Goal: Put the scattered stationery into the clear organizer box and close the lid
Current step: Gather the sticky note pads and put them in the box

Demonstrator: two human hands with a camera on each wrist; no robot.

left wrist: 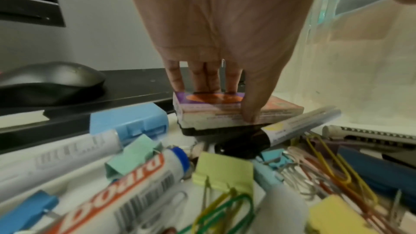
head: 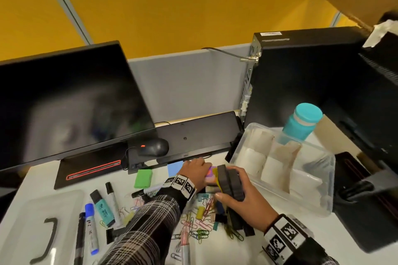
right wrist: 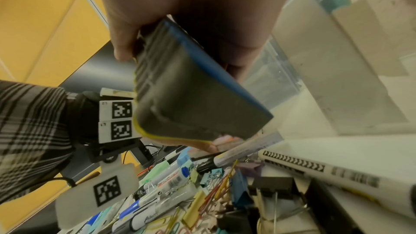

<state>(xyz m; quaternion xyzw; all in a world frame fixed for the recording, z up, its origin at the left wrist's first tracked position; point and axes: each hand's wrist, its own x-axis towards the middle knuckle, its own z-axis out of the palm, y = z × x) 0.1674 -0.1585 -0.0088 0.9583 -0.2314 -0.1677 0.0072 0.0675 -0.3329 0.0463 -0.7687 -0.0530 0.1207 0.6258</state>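
A: Between the 2 hands, centre of desk: right hand [head: 235, 187] curled round 2 dark felt-faced erasers [head: 230, 182] held together on edge, thumb on the near side, fingers wrapped over the far side. From the right wrist, 1 eraser has a blue back and the other a yellow one.

B: And the left?

A: Left hand [head: 195, 171] clamped on a small purple-and-orange box [left wrist: 227, 108], thumb on its near face, fingers [left wrist: 208, 77] over the far edge. That box sits on a black pad, touching it, just left of the erasers.

B: Organizer?

A: Clear organizer box [head: 323, 194] stands right of both hands, just beside the erasers, open on top, with paper dividers making several compartments. Contents too hazy to call. Clear lid [head: 25, 217] with a dark handle lies flat at the near left, well apart from the box.

B: Rest of the stationery?

A: Scattered on the white desk [head: 41, 180]. Markers [head: 91, 228] and a teal highlighter [head: 103, 208] near left; a green eraser [head: 143, 178] and a blue pad [head: 174, 168] farther back; coloured paper clips [head: 200, 232] and binder clips in a heap under the forearms.

B: Background?

A: Monitor [head: 64, 103] far left, mouse [head: 154, 146] on a black keyboard back, computer tower [head: 301, 75] far right, teal bottle [head: 301, 123] behind the organizer.
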